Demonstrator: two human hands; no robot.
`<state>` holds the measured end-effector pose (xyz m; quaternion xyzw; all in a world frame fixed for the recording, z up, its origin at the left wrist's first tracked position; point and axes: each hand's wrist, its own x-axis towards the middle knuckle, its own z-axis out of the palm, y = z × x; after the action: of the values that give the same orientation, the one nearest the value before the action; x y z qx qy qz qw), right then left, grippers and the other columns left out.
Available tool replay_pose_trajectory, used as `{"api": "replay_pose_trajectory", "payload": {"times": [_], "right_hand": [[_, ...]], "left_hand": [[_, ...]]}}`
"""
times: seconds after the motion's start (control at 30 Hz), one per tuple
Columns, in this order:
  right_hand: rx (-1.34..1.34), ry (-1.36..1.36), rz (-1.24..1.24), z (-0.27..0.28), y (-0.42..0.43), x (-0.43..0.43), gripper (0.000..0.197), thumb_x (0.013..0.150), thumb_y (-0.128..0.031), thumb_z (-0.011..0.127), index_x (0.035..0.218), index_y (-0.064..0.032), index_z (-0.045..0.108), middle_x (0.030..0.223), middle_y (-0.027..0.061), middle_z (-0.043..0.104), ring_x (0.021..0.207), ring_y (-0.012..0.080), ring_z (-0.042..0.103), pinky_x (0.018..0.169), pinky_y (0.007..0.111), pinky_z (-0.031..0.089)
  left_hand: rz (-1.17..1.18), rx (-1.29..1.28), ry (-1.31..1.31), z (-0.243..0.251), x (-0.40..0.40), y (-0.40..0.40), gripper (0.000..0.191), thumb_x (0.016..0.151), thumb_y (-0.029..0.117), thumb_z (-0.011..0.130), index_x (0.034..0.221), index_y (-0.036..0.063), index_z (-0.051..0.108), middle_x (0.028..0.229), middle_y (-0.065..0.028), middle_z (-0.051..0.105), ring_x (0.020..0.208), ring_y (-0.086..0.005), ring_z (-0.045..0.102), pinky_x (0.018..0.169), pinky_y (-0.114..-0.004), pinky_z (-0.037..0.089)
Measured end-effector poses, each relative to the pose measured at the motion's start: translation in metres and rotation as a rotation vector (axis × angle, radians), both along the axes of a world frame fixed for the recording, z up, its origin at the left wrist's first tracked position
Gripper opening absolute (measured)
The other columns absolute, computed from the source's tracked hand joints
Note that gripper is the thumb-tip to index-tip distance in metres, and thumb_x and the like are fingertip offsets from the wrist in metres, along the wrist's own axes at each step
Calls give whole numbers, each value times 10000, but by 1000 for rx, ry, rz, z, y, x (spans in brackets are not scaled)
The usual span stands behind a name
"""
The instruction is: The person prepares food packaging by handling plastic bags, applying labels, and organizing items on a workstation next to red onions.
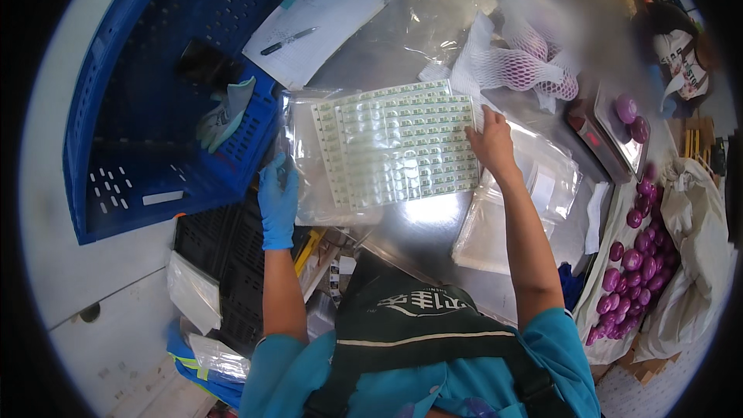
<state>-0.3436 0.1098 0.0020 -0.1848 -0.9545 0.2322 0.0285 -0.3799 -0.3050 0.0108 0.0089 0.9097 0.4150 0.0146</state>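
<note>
Two overlapping sheets of small green-and-white labels (pixel 415 148) lie at the middle of the metal table. My bare right hand (pixel 494 138) pinches their right edge between thumb and fingers. A clear plastic bag (pixel 310 174) is spread at the left of the sheets; whether it covers part of them cannot be told. My left hand (pixel 278 203), in a blue disposable glove, is at the bag's left edge with its fingers slightly bent. Its grip on the plastic is unclear. More clear bags (pixel 493 232) are stacked under and beside my right forearm.
A blue plastic crate (pixel 133 98) at left holds a work glove (pixel 226 113). Behind lie papers (pixel 342 6) with a pen (pixel 290 40). White foam netting (pixel 516 69) wraps purple produce. At right stand a scale (pixel 606 133) and a sack of red onions (pixel 633 273); a person (pixel 679 58) is beyond.
</note>
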Motion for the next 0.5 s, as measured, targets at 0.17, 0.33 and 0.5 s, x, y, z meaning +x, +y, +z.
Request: {"api": "replay_pose_trajectory", "payload": {"times": [0.17,0.33,0.5], "right_hand": [[-17,-64,-109,-19,-13,6,645,781,-257,673,1318,16,442,1159,273,544,1094,408,525,904,462,466],[-187,-73,-118,-24,-36,-1,659,777,-242,672,1333,6,421,1135,266,552,996,417,583,870,450,481],[-263,-37,-111,-28,-43,-2,622,781,-232,670,1311,8,449,1124,255,546,978,391,588,858,440,481]], "left_hand": [[-50,43,-205,5,-10,42,533,877,114,604,1368,22,419,1219,-186,565,1076,-275,593,920,-347,471],[-138,70,-147,-7,-13,77,725,844,72,615,1467,27,246,1247,-222,537,1094,-285,584,924,-362,471],[0,550,-275,0,-15,81,733,835,32,629,1464,22,253,1235,-154,542,1021,-188,581,843,-290,500]]}}
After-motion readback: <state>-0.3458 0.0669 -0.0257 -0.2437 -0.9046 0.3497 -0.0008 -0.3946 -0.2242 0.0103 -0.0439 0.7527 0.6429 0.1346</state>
